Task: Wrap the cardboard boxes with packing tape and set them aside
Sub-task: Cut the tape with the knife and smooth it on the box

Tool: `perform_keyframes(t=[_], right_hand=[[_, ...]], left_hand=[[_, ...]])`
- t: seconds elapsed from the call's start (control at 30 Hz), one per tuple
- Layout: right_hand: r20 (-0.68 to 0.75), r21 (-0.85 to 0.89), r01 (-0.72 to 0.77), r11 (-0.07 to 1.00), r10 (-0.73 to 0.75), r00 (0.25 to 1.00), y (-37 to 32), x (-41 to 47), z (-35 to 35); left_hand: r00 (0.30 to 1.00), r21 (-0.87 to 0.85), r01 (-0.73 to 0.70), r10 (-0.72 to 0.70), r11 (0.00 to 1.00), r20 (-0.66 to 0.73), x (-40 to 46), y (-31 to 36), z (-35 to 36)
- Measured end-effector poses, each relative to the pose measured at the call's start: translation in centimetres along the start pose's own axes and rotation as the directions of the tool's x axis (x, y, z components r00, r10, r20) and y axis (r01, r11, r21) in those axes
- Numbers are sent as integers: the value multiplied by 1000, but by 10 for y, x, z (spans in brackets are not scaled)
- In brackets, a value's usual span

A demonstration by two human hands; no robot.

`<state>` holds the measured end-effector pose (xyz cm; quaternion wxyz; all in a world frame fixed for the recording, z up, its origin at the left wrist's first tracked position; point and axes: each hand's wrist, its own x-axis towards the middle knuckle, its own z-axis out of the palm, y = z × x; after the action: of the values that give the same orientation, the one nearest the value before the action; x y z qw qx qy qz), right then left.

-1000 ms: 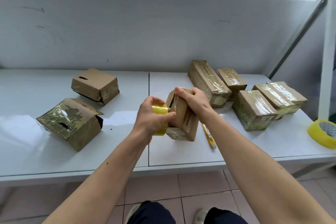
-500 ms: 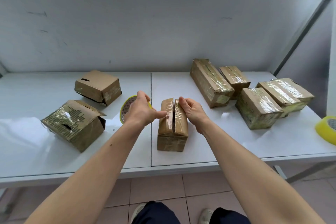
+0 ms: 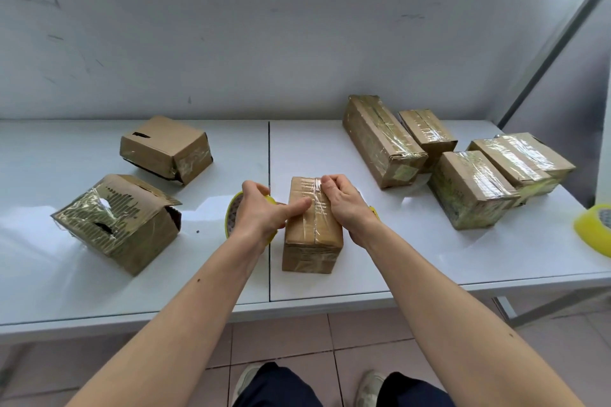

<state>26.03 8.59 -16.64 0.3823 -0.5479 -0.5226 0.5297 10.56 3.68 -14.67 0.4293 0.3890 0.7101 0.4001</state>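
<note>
The white counter [image 3: 363,261] spans the full width of the view, with a seam running front to back near its centre. Both forearms extend forward from the lower edge of the view and converge on one cardboard box [image 3: 312,228], which stands on the counter just right of the seam, near the front edge.

Five taped boxes [image 3: 469,188] are grouped at the right rear of the counter, close together. Two further boxes [image 3: 115,221] lie at the left, both tilted, the nearer one with a flap standing open.

The left hand [image 3: 261,211] is positioned at the left side of the central box. Its thumb extends across the box top and presses on the clear tape there; its other fingers curl round a yellow tape roll [image 3: 233,213], which stands on edge just beside the box.

The right hand [image 3: 345,205] rests on the right half of the box top, fingers curled, fingertips [image 3: 325,183] pressing the tape strip near the far edge.

A second yellow tape roll [image 3: 595,228] sits at the right edge of the counter, well apart from the hands.
</note>
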Motion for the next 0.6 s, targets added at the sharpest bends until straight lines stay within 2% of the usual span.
perform_keyframes(t=[0.13,0.3,0.6], right_hand=[[0,-48,17,999,-17,1000,-1,1,0],[67,-37,-59,998,61,996,-5,6,-7],[36,-122,20,992,-15,999,-2,3,-5]], left_hand=[[999,82,-44,46,996,-15,4,-3,4],[999,79,-46,47,996,-22,6,0,5],[998,78,-51,53,996,-27,9,-1,6]])
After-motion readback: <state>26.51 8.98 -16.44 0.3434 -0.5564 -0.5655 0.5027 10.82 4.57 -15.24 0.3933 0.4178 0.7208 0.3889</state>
